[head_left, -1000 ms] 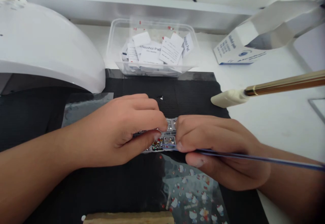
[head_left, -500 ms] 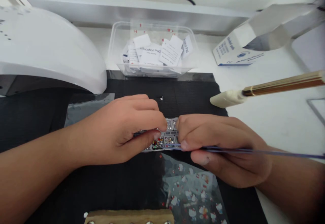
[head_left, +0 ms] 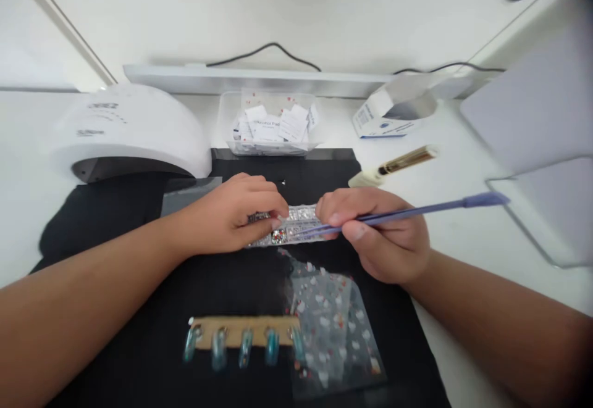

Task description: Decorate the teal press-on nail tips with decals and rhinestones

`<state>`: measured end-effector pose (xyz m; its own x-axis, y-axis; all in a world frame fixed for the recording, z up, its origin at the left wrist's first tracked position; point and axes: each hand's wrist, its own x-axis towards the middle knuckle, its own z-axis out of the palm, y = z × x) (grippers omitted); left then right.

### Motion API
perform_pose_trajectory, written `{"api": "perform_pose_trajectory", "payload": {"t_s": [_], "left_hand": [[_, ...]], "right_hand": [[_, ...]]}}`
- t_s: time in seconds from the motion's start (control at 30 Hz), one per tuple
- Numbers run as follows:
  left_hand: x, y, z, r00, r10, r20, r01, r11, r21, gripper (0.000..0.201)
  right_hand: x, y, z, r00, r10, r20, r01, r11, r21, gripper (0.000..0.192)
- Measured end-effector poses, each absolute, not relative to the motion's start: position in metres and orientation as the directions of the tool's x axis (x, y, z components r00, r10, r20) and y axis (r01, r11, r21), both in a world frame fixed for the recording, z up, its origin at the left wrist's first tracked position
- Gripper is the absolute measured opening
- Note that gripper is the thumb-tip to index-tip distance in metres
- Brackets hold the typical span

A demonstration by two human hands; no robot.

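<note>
A clear compartment case of small rhinestones (head_left: 303, 213) lies on the black mat between my hands. My left hand (head_left: 252, 210) has curled fingers and thumb gripping the case's left part, covering some compartments. Purple tweezers (head_left: 426, 212) are pinched in my right hand (head_left: 386, 229), their tips pointing left over the front row of compartments. The right hand's curled fingers also reach the case's right end. Whether a stone sits between the tweezer tips is too small to tell. Nearer me, a tan strip (head_left: 245, 326) carries several glittery teal false nails (head_left: 272, 349).
A sticker sheet (head_left: 331, 334) lies right of the strip. Behind stand a white nail lamp (head_left: 152, 124), a clear tub (head_left: 225, 118) of alcohol pads, an open alcohol-pad box (head_left: 377, 121) and a bottle with a gold cap (head_left: 407, 160). The black mat (head_left: 217, 284) lies underneath.
The view has pulled back, bringing the false nails fully into sight. The tweezers have tilted, their rear end now higher, and my right thumb presses on them. My left hand stays on the case.
</note>
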<state>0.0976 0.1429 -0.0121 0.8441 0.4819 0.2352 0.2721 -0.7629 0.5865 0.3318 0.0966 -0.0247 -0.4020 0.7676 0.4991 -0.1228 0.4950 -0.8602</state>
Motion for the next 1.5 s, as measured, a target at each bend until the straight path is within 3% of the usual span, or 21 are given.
{"api": "perform_pose_trajectory", "payload": {"t_s": [0.17, 0.37, 0.5, 0.6, 0.73, 0.9, 1.5], "left_hand": [[0.093, 0.138, -0.005, 0.784, 0.543, 0.301, 0.313, -0.765, 0.563, 0.019], [0.086, 0.112, 0.052, 0.658, 0.634, 0.405, 0.338, -0.730, 0.594, 0.015], [0.081, 0.071, 0.073, 0.728, 0.579, 0.366, 0.339, -0.769, 0.542, 0.010], [0.080, 0.034, 0.066, 0.790, 0.557, 0.255, 0.405, -0.787, 0.465, 0.012], [0.084, 0.001, 0.050, 0.727, 0.676, 0.117, 0.577, -0.695, 0.429, 0.012], [0.098, -0.008, 0.038, 0.644, 0.755, 0.123, 0.645, -0.622, 0.443, 0.013], [0.113, -0.007, 0.017, 0.637, 0.742, 0.210, 0.671, -0.668, 0.323, 0.009]], "right_hand": [[0.328, 0.066, -0.005, -0.335, 0.727, 0.599, -0.226, 0.556, -0.800, 0.008], [0.333, 0.021, 0.007, -0.330, 0.706, 0.627, -0.219, 0.589, -0.778, 0.009], [0.338, 0.011, 0.005, -0.378, 0.686, 0.622, -0.195, 0.598, -0.778, 0.009], [0.340, 0.014, 0.000, -0.440, 0.674, 0.593, -0.136, 0.603, -0.786, 0.007], [0.339, 0.023, -0.006, -0.495, 0.628, 0.600, -0.099, 0.646, -0.757, 0.008], [0.340, 0.027, -0.015, -0.516, 0.605, 0.607, -0.114, 0.654, -0.748, 0.008], [0.335, 0.025, -0.022, -0.525, 0.625, 0.578, -0.094, 0.632, -0.769, 0.009]]}}
